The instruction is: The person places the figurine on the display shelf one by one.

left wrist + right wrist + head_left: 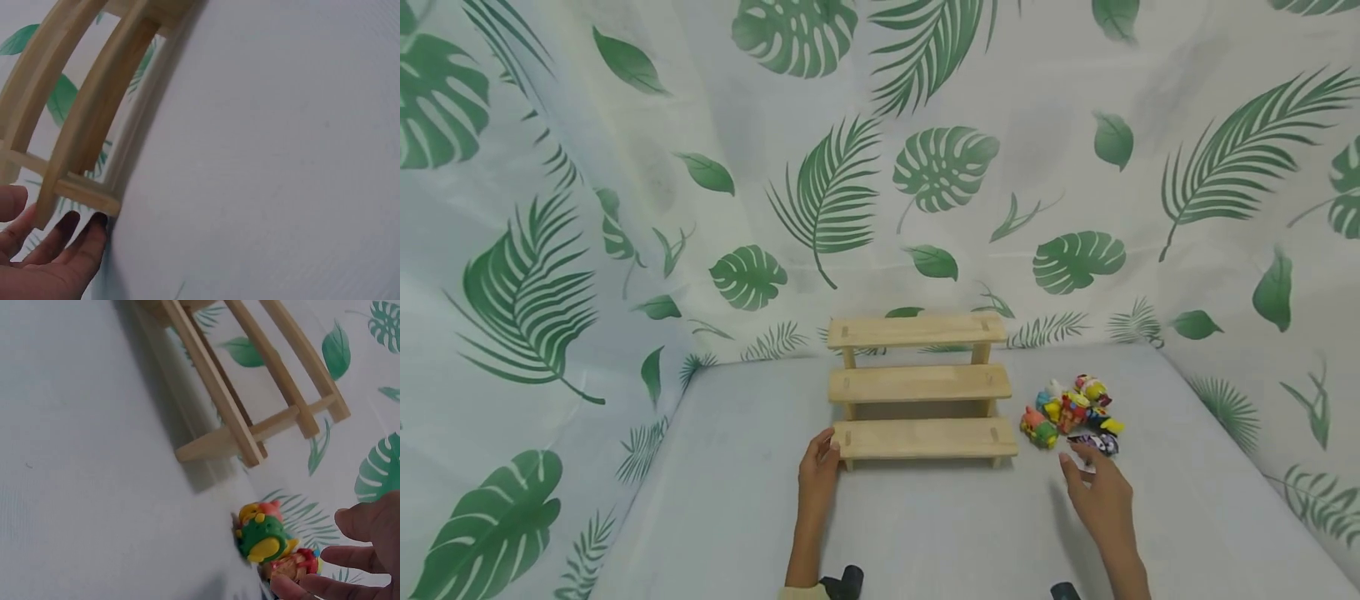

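Note:
A three-tier wooden display stand (921, 384) stands on the white surface. My left hand (820, 467) holds the left end of its lowest board, with the thumb on one side and the fingers on the other in the left wrist view. To the right of the stand lies a cluster of small colourful toy figures (1072, 406). My right hand (1099, 492) hovers just in front of them, its fingers spread and nothing between them. Nearest to it is a dark purple-and-white toy (1097, 443). In the right wrist view a green-and-yellow figure (262, 537) shows beside the fingers.
A white cloth with green leaf prints (940, 167) hangs behind and at both sides. The white surface (947, 533) stretches in front of the stand. Dark wrist camera mounts (850, 582) show at the lower edge of the head view.

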A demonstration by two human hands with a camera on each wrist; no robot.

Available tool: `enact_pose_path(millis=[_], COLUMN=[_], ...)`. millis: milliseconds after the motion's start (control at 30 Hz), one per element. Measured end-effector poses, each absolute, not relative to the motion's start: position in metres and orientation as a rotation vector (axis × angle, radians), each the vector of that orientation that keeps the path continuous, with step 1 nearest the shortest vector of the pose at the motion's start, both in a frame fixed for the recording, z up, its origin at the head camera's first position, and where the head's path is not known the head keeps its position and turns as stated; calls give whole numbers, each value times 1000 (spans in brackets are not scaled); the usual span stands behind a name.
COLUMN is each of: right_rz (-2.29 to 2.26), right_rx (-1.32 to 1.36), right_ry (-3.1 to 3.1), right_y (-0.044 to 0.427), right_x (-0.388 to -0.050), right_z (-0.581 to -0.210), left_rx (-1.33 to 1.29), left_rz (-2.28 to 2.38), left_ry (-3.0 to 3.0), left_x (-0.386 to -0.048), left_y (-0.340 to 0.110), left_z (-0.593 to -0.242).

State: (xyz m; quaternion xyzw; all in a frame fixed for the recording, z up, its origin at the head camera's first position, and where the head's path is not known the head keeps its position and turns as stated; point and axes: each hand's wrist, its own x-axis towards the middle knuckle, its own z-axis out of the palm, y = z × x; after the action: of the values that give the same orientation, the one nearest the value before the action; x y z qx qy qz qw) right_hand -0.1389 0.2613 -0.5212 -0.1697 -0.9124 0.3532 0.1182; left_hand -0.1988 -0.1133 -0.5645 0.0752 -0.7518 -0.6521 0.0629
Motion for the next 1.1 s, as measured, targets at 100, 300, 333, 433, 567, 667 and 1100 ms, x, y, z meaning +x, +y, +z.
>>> enact_pose_path(millis=[100,300,333,433,567,667,1100], right_rz=[1100,1284,1296,1305,1294,1325,1409], right_rx=[-569,-784,-822,-909,-970,-990,-1043], right_ry=[-2616,-2529,-2517,-2480,-2447,-2437,-2397], right_y=[269,285,288,300,314,323,335], right_x=[-139,-151,-154,-162,-173,-179,-195], right_z=[-528,-539,-540,-543,-546,-549,-562], left_rx=[248,303,313,333,327,324,318], left_rz=[-2038,-2155,-2163,-2174,-2153,-2178,-2209], left_ry=[-2230,-2123,-2111,-2087,-2079,-2049,-2040], left_x=[-203,-206,-206,-204,-204,-203,-202], left_y=[-110,-112,-112,-111,-107,-107,-108], left_z=[-566,-567,-567,-569,-572,-571,-564])
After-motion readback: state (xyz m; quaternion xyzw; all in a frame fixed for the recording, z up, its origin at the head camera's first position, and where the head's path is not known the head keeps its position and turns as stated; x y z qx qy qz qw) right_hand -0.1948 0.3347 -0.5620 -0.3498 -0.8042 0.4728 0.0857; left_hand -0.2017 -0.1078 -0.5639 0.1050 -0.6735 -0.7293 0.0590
